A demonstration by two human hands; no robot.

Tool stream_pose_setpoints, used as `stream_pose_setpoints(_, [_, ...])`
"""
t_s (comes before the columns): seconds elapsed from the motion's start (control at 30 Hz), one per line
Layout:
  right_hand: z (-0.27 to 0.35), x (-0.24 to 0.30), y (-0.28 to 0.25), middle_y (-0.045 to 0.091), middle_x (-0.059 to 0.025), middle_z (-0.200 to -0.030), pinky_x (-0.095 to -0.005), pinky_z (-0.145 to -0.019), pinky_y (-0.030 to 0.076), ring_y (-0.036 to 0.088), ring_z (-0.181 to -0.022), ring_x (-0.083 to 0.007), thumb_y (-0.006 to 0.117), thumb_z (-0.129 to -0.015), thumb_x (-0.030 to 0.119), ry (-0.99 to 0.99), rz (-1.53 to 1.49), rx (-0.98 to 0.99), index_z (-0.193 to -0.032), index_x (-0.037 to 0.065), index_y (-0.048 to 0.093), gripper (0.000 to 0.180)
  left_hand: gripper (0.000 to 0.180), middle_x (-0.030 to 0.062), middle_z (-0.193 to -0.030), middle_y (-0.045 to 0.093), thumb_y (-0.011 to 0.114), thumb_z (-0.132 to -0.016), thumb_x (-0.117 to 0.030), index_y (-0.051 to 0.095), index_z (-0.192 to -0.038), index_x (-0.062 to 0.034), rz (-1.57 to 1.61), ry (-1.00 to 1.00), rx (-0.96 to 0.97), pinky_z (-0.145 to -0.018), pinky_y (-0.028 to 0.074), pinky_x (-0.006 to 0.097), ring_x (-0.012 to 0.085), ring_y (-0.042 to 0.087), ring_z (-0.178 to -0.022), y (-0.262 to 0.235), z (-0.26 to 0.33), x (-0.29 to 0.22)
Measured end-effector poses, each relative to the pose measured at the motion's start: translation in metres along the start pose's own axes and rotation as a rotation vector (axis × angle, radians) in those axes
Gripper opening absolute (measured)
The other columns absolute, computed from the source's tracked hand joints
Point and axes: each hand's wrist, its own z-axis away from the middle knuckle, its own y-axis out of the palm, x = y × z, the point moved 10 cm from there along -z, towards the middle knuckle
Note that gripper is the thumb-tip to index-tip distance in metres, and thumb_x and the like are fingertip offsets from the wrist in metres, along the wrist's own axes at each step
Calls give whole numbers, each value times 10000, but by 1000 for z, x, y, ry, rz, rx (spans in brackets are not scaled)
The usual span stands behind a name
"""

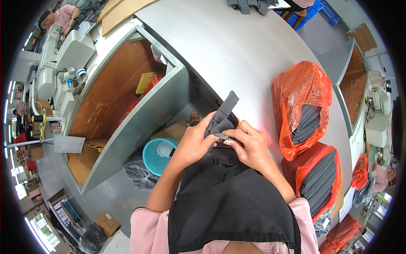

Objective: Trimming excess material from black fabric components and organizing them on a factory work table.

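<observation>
A folded dark grey fabric strip (227, 108) is gathered in front of my black apron, one end sticking up and away. My left hand (193, 142) grips its bunched part between thumb and fingers. Close against it, my right hand (252, 146) is closed in a pinch around a small silver and black tool (221, 136) that touches the fabric. The fingers cover most of that tool, so its exact kind is unclear.
On the pale table (220, 46), an orange plastic bag (302, 84) and an open orange bag (334, 165) hold stacked dark grey strips. A turquoise basket (154, 158) stands below left, beside a slanted grey-edged cabinet (139, 114). Other people work at the far edges.
</observation>
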Motion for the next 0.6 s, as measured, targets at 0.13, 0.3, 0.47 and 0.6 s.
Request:
stream_pose_setpoints(0.13, [6, -11, -8, 502, -41, -729, -303, -511, 436, 550, -585, -192, 717, -699, 93, 52, -196, -103, -929, 100, 655, 239, 560, 124, -734, 652, 559, -805, -87, 380, -1330, -14, -1, -13, 2, -650, 492, 294, 182, 642, -654, -1, 0, 0])
stream_pose_setpoints(0.3, [0, -7, 7, 483, -35, -721, -296, -625, 438, 514, -669, -172, 717, -701, 77, 91, -397, 101, -906, 84, 673, 210, 476, 121, -834, 655, 551, -814, -20, 426, -1273, 1, 41, 40, -15, -685, 491, 291, 164, 635, -690, -4, -1, -1])
stream_pose_setpoints(0.47, [1, -26, -22, 535, -23, -775, -233, -620, 366, 474, -677, -106, 743, -701, 153, 128, -746, -12, -886, 12, 662, 246, 447, 166, -1187, 557, 625, -820, -30, 409, -1209, 16, 586, 100, 57, -850, 493, 328, 237, 625, -970, -6, -7, 16])
stream_pose_setpoints(0.6, [3, -37, -17, 464, -16, -839, -222, -630, 395, 480, -705, -83, 678, -767, 71, 255, -672, -123, -957, -19, 617, 219, 432, 177, -1168, 563, 625, -824, -45, 411, -1196, 7, 705, 94, 91, -849, 505, 349, 261, 626, -970, -2, -8, -2])
